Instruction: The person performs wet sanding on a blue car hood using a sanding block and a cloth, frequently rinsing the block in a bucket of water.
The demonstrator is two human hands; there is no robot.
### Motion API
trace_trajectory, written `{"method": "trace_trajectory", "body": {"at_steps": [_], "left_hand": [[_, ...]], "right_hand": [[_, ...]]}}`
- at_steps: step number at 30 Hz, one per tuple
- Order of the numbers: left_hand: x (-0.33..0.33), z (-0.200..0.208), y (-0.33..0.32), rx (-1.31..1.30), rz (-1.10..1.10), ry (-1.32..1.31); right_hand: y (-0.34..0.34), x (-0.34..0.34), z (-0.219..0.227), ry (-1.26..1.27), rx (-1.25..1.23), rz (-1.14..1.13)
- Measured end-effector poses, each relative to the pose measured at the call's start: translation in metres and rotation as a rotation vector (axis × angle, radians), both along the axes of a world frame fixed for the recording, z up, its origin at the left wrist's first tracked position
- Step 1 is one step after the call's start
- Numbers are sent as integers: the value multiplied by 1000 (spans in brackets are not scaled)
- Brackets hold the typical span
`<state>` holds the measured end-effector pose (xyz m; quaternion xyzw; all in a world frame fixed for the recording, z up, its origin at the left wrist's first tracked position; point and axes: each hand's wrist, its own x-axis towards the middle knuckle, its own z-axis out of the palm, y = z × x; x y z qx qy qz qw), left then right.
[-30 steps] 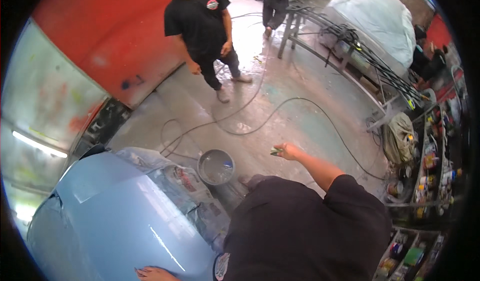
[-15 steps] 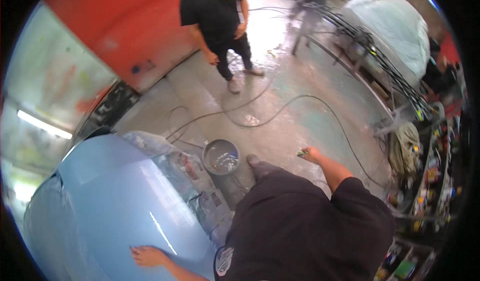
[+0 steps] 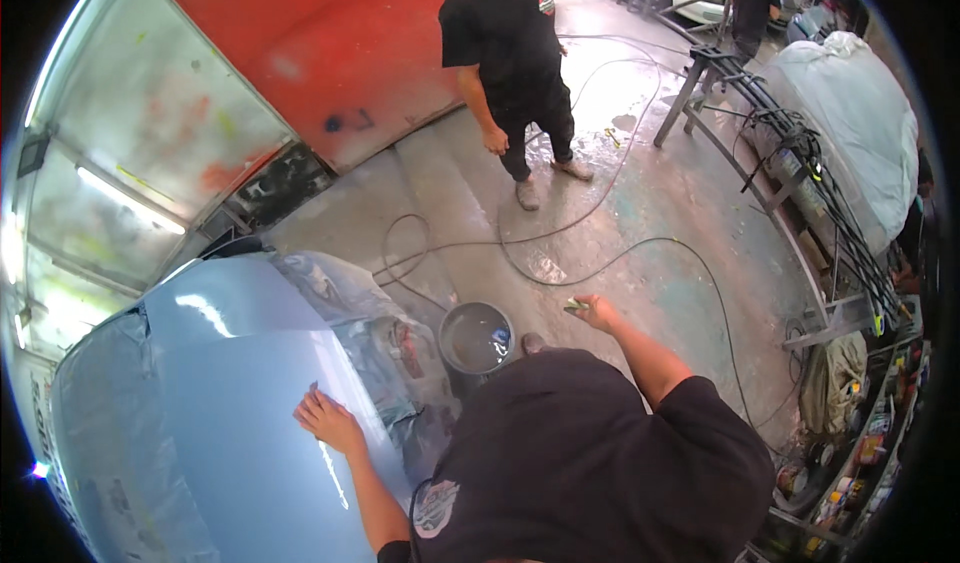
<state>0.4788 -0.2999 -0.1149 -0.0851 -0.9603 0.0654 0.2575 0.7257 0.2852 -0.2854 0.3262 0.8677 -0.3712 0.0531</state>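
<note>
My left hand (image 3: 330, 421) presses its fingers on a glossy light blue car panel (image 3: 250, 453), beside a bright streak of reflected light. A small dark grey piece, like a bit of sandpaper (image 3: 313, 388), sticks out past its fingertips. Held out over the floor, my right hand (image 3: 600, 313) closes around a small green and pale object (image 3: 575, 306), too small to name. Between the panel and my body, a grey bucket (image 3: 476, 338) stands on the floor with liquid in it. Cloudy plastic sheeting (image 3: 335, 283) covers the car along the panel's edge.
A person (image 3: 510, 63) in black stands ahead near a red wall (image 3: 330, 43). A thin hose (image 3: 590, 280) loops across the wet floor. To the right are a metal rack (image 3: 740, 158), a plastic-covered bulk (image 3: 850, 113) and shelves of cans (image 3: 870, 443). Another person (image 3: 752, 8) is farther back.
My left hand has slid forward along the blue panel with the grey piece. The whole view has shifted, so the bucket and the standing person appear farther right. My right hand keeps its grip.
</note>
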Motion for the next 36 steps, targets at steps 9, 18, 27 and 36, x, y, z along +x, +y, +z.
{"method": "trace_trajectory", "body": {"at_steps": [9, 18, 27, 36], "left_hand": [[-41, -18, 22, 74, -69, -64], [-60, -22, 30, 584, -242, -19], [-28, 20, 209, 1279, -350, -302], [-13, 33, 285, 798, -650, -238]], "right_hand": [[81, -33, 9, -159, -13, -86], [86, -108, 19, 298, -1070, -332], [-48, -186, 133, 412, -1491, -70], [-196, -227, 129, 476, -1336, -46]]}}
